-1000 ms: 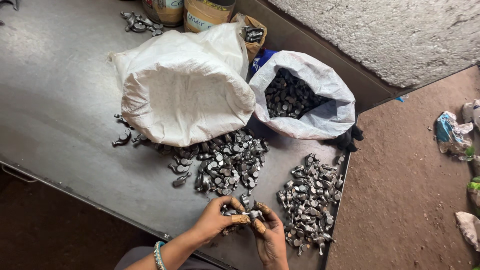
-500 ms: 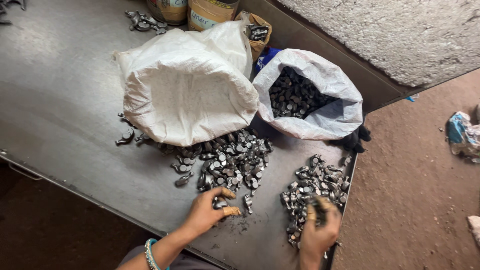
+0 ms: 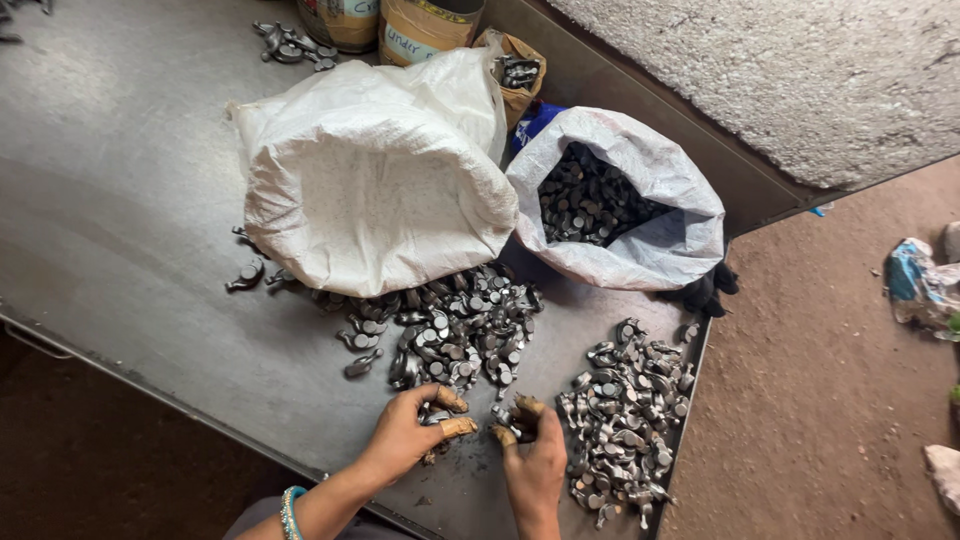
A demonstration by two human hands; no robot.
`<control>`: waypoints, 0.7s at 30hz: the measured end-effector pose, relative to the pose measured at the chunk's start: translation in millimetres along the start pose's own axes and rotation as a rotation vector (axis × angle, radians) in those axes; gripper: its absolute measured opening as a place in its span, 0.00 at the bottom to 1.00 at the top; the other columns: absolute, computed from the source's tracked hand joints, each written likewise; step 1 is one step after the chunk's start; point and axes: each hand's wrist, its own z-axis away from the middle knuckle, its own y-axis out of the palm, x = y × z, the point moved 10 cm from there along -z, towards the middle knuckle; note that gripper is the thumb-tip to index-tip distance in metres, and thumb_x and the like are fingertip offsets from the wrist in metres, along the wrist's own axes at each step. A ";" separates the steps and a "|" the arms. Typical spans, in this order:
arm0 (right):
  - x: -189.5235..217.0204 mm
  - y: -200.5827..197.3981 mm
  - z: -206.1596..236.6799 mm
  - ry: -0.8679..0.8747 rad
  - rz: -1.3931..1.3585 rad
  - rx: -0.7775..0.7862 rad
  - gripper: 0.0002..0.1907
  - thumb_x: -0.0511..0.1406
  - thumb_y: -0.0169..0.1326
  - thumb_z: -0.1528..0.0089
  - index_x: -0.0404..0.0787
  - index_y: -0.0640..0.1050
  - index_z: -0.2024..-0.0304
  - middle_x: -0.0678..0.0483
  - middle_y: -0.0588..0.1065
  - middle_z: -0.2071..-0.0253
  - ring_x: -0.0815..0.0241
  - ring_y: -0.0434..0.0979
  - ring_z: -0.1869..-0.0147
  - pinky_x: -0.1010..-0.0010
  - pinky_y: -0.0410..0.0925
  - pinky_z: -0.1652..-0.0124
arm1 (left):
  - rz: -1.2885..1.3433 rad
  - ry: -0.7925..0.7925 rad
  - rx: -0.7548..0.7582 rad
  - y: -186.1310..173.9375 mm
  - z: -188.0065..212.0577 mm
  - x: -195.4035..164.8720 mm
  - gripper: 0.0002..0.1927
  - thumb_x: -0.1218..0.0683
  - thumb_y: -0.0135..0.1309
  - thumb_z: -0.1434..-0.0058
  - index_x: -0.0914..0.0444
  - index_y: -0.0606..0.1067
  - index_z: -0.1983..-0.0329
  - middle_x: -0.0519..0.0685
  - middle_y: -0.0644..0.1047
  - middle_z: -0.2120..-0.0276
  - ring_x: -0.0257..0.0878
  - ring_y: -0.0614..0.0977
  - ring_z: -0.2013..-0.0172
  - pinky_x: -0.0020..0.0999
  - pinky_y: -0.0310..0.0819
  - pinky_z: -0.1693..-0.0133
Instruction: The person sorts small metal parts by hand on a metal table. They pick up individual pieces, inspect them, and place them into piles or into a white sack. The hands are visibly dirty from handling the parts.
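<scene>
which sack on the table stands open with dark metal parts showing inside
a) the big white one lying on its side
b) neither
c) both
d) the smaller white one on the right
d: the smaller white sack stands with its mouth rolled open and dark metal pieces fill it, while the big white sack lies on its side with only cloth showing and parts spilled on the table at its mouth.

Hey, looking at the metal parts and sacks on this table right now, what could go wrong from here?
1. The right-hand pile of metal parts lies against the table edge; a nudge might send pieces onto the dirt floor.
2. The left hand and right hand work bare among rough parts, with only fingertips covered, so scrapes seem possible.
3. The middle pile spills from the tipped white sack and may mix with the other pile.
</scene>
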 end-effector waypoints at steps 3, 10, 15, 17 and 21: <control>-21.4 -10.3 2.2 -0.023 -0.253 -0.024 0.25 0.25 0.67 0.49 0.35 0.75 0.51 0.49 0.80 0.58 0.59 0.82 0.56 0.70 0.76 0.55 | 0.063 -0.048 0.027 9.4 1.1 6.9 0.14 0.56 0.71 0.52 0.65 0.83 0.63 0.45 0.84 0.68 0.32 0.81 0.64 0.29 0.77 0.58; -90.1 6.1 3.0 0.289 -1.170 0.108 0.20 0.22 0.60 0.43 0.35 0.74 0.49 0.50 0.79 0.59 0.61 0.79 0.61 0.71 0.74 0.66 | 0.205 -0.153 0.100 29.6 4.8 25.4 0.12 0.57 0.70 0.50 0.66 0.83 0.64 0.45 0.83 0.68 0.30 0.80 0.66 0.27 0.77 0.62; -120.9 25.2 10.1 0.520 -1.404 0.208 0.17 0.31 0.57 0.40 0.35 0.76 0.48 0.51 0.81 0.58 0.61 0.80 0.59 0.72 0.74 0.65 | 0.359 -0.179 0.145 40.3 6.1 32.0 0.10 0.59 0.68 0.47 0.67 0.82 0.63 0.45 0.83 0.67 0.29 0.81 0.66 0.25 0.78 0.62; -127.2 27.4 12.3 0.546 -1.396 0.220 0.17 0.33 0.57 0.39 0.33 0.77 0.47 0.51 0.81 0.58 0.60 0.80 0.60 0.71 0.74 0.65 | 0.409 -0.250 0.157 44.3 8.7 39.1 0.10 0.59 0.67 0.47 0.67 0.82 0.63 0.45 0.83 0.68 0.30 0.81 0.67 0.25 0.78 0.65; -127.6 26.7 13.2 0.516 -1.366 0.228 0.16 0.34 0.57 0.36 0.32 0.77 0.47 0.49 0.81 0.59 0.60 0.80 0.61 0.70 0.74 0.66 | 0.422 -0.337 0.166 49.6 12.4 49.1 0.09 0.59 0.67 0.46 0.67 0.82 0.63 0.46 0.82 0.70 0.30 0.79 0.72 0.25 0.74 0.70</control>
